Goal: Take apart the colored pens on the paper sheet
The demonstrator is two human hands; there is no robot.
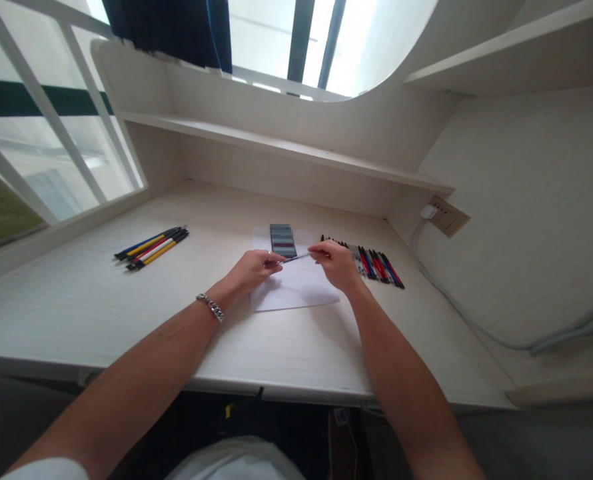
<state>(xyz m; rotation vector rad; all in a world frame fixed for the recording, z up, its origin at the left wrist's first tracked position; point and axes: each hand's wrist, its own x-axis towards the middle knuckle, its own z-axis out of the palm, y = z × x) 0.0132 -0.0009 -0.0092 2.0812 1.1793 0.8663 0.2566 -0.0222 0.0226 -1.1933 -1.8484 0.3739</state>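
My left hand (254,270) and my right hand (331,262) meet above a white sheet of paper (296,291), both pinching a thin dark pen (295,258) between their fingertips. Part of the pen is hidden by my fingers. Just beyond the fingers, a small stack of dark grey strips (283,241) lies on the paper. To the right of my right hand is a fanned row of several pens (371,264) with black, red and blue bodies. Several black pens with yellow, red and blue bands (151,248) lie in a group far left of my left hand.
The pale wood-grain desk (126,320) runs under a shelf (276,150), with a window (46,147) along its left side. A white plug sits in a wall socket (444,215) at the right, and its grey cable (476,327) runs down the wall.
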